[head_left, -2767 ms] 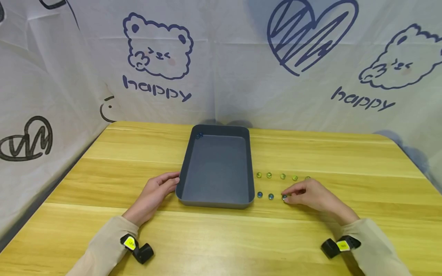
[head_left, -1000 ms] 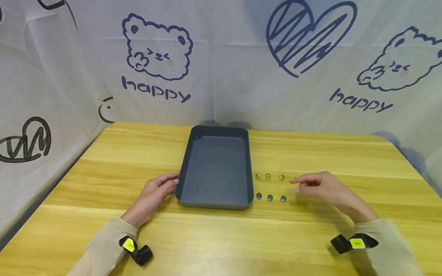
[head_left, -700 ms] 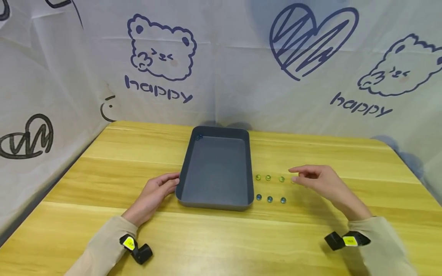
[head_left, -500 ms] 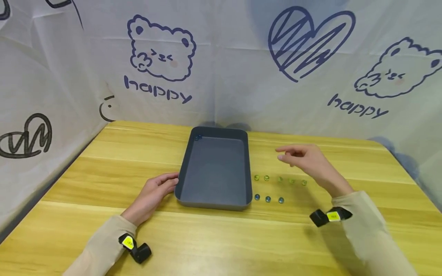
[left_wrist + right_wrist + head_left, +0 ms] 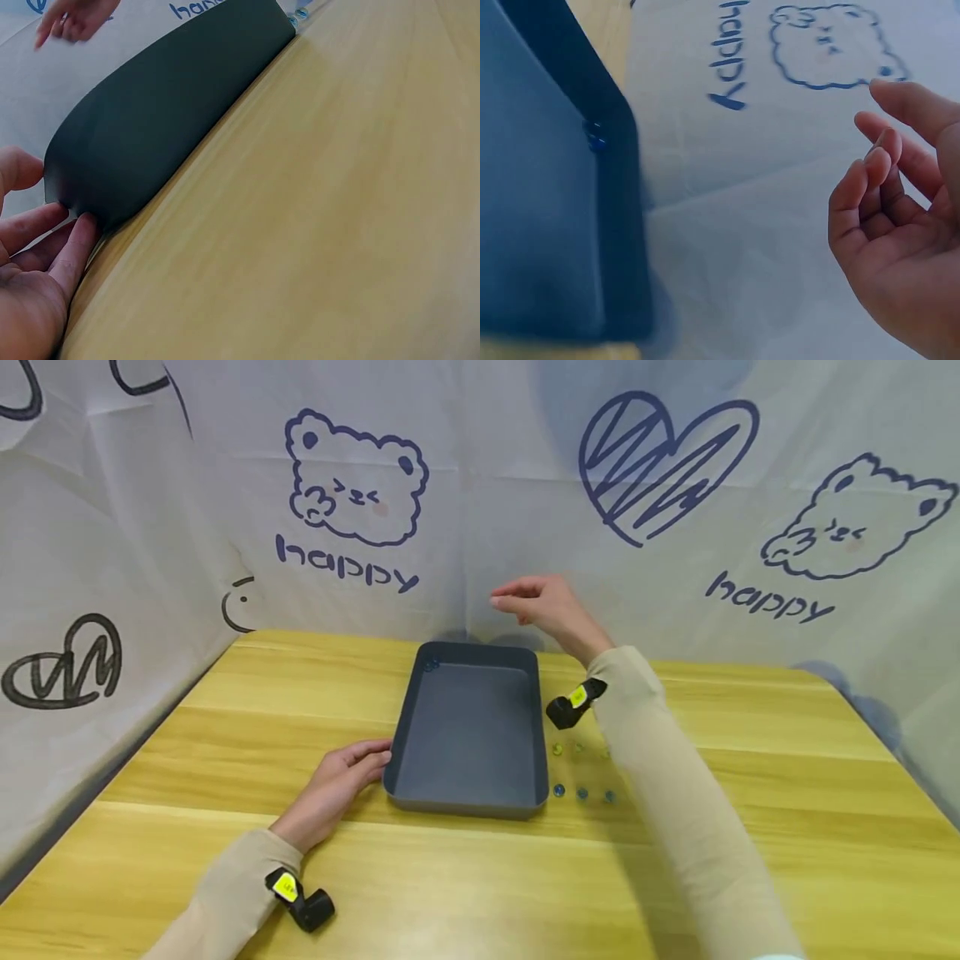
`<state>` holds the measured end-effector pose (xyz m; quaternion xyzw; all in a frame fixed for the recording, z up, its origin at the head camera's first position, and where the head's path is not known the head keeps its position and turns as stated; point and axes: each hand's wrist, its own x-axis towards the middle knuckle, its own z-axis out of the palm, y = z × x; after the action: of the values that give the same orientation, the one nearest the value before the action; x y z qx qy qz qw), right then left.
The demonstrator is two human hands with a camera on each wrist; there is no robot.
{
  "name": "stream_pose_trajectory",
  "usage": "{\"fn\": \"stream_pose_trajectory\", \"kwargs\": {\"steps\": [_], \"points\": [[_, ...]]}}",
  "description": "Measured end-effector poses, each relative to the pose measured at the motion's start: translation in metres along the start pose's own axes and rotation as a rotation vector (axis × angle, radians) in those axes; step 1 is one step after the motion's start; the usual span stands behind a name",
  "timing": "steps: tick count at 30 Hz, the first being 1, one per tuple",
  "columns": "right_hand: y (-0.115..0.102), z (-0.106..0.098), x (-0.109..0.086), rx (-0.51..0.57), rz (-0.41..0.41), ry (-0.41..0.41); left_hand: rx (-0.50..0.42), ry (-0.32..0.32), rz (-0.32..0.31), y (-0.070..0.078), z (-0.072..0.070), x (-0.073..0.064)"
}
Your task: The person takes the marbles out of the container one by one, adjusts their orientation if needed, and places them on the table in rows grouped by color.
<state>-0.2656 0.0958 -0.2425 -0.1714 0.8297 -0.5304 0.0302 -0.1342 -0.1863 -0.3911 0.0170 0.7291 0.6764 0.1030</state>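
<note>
A dark grey tray (image 5: 472,735) lies on the table. My left hand (image 5: 333,789) rests at its left side near the front corner, thumb at the rim and fingers against the outer wall. In the head view my right hand (image 5: 551,610) is raised over the tray's far end; no object shows between its fingers, and the right wrist view shows thumb and forefinger apart. Two blue marbles (image 5: 595,137) sit in the tray's far left corner. Right of the tray are a row of three blue marbles (image 5: 582,794) and a row of yellow-green marbles (image 5: 557,749), partly hidden by my right arm.
The wooden table (image 5: 450,877) reaches a white cloth (image 5: 480,527) with drawings at its back and left. The right sleeve (image 5: 675,777) crosses over the table beside the tray. Wrist cameras are strapped to both arms.
My right hand has left a blue marble at the end of its row, then lifted and moved left past the yellow-green row to above the tray's far end. The left hand stays put.
</note>
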Motion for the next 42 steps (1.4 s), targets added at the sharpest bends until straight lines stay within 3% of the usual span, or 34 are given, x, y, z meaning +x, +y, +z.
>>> {"fn": "stream_pose_trajectory", "kwargs": {"steps": [2,6,11,17,26,34,42], "points": [[0.008,0.018,0.012,0.026,0.014,-0.009,-0.003,0.008,0.013,-0.002,0.000,-0.001],[0.030,0.053,0.028,0.059,0.134,-0.014,-0.018,0.022,0.020,-0.007,0.002,-0.005],[0.052,0.080,0.043,0.095,0.204,0.020,-0.038,0.033,0.046,-0.004,0.002,-0.002],[0.067,0.098,0.052,0.061,0.179,0.065,-0.024,0.054,0.054,0.000,0.000,0.002],[0.082,0.123,0.065,-0.060,0.166,0.055,-0.035,0.067,0.034,0.000,0.003,0.000],[0.085,0.128,0.062,-0.150,0.174,0.108,-0.049,0.065,0.053,-0.002,0.008,0.001],[0.082,0.137,0.062,-0.231,0.147,0.085,-0.037,0.074,0.047,-0.002,0.005,0.000]]}}
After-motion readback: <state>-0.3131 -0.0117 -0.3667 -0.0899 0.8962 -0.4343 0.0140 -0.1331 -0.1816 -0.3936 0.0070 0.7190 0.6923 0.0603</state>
